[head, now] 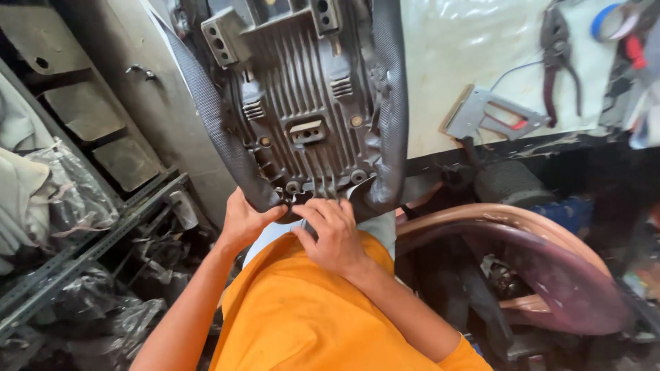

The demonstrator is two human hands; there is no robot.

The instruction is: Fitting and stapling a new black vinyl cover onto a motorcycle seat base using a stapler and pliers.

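Observation:
An upturned motorcycle seat (302, 103) lies in front of me, its ribbed black plastic base facing up and a textured black cover (389, 103) wrapped around its edges. My left hand (242, 221) grips the cover at the seat's near left corner. My right hand (334, 232) presses the cover's edge down onto the near end of the base, fingers curled. My orange shirt (309, 316) fills the foreground below both hands.
A grey staple gun (491, 113) lies on the pale workbench (454, 55) to the right, with pliers (558, 55) and a tape roll (608, 20) beyond. A curved brown chair back (522, 233) stands at right. Metal shelving (89, 233) with plastic bags stands at left.

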